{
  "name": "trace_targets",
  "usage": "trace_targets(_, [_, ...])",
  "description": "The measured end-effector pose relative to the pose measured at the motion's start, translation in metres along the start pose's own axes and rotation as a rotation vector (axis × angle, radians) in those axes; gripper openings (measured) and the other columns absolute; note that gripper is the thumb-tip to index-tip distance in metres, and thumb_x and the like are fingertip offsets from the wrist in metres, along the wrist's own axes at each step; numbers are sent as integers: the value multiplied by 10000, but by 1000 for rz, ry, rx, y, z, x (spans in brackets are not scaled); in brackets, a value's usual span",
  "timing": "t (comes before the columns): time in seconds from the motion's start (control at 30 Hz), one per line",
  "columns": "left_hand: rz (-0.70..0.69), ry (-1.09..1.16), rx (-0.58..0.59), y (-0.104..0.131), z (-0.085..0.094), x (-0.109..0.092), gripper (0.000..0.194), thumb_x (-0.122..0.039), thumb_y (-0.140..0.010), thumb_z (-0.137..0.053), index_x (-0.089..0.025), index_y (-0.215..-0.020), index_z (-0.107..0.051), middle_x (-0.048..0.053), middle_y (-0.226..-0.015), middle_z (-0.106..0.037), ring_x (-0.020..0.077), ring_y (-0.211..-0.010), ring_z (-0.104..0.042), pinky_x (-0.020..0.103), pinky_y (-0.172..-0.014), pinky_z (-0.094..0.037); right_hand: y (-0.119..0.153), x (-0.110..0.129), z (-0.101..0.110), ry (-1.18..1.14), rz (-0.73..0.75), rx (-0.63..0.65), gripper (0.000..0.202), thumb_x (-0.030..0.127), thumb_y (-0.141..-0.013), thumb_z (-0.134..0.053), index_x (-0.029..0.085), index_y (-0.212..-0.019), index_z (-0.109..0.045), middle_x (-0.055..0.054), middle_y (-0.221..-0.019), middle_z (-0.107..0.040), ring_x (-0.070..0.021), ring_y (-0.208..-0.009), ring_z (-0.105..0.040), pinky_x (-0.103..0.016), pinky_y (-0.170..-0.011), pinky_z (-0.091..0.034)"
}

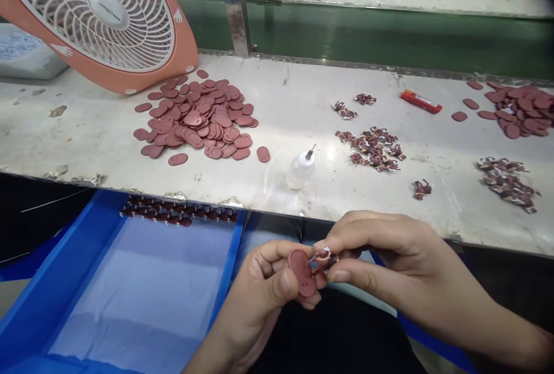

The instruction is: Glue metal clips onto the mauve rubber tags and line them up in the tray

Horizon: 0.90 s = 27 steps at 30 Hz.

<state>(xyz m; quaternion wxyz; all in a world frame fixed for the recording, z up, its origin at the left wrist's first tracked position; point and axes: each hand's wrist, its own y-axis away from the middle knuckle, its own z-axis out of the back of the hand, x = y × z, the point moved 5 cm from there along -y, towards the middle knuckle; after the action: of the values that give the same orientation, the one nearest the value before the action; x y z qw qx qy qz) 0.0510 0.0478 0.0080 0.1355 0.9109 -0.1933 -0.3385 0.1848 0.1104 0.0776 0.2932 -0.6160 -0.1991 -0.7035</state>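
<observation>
In my left hand (270, 287) is a reddish-brown oval base (302, 273), pinched between thumb and fingers, with small holes in its face. My right hand (385, 253) grips a tiny painted figurine (324, 257) by thumb and forefinger. The figurine's lower end meets the face of the base; whether it sits in the holes I cannot tell. Beyond my hands, a small white bottle with a needle tip (302, 169) stands on the bench. A heap of figurines (374, 148) lies right of the bottle, and a large pile of oval bases (208, 117) lies to its left.
An orange fan (186, 45) stands at the back left. Below the bench edge, a blue crate (101, 229) holds rows of assembled pieces (177, 210) on a sheet. A red packet (420, 101), more bases (521, 109) and more figurines (508, 183) lie at the right.
</observation>
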Motion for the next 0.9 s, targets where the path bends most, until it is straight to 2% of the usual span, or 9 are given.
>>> trace_targets(0.17, [26,17,-38,2,4,3,292,-425,-675,-827,-188,-837,-773,2,-647,-693,75,-576,-623,157,-592,-507,0,1,-2,46,-5,18,110,102,-938,-698,189,-1005,-703,24,-892,-635,-63,-763,-613,-103,-697,-470])
trace_targets(0.43, [56,26,-25,-1,5,5,277,-419,-692,-816,-182,-828,-770,0,-674,-705,63,-574,-636,147,-602,-517,-3,9,-2,160,72,48,181,9,-900,-682,169,-984,-684,29,-900,-636,-59,-789,-618,-90,-746,-475])
trace_targets(0.7, [75,57,-15,-2,4,9,276,-420,-712,-803,-178,-838,-763,-1,-675,-688,60,-584,-623,144,-605,-514,-8,11,-2,172,65,50,163,60,-890,-683,206,-961,-699,34,-845,-645,-103,-711,-625,-157,-660,-514])
trace_targets(0.9, [90,73,-38,-3,4,10,297,-424,-707,-805,-168,-851,-760,10,-736,-701,68,-592,-623,168,-593,-547,-6,6,-1,150,4,72,131,71,-909,-705,182,-979,-700,31,-862,-643,-78,-726,-623,-127,-670,-479])
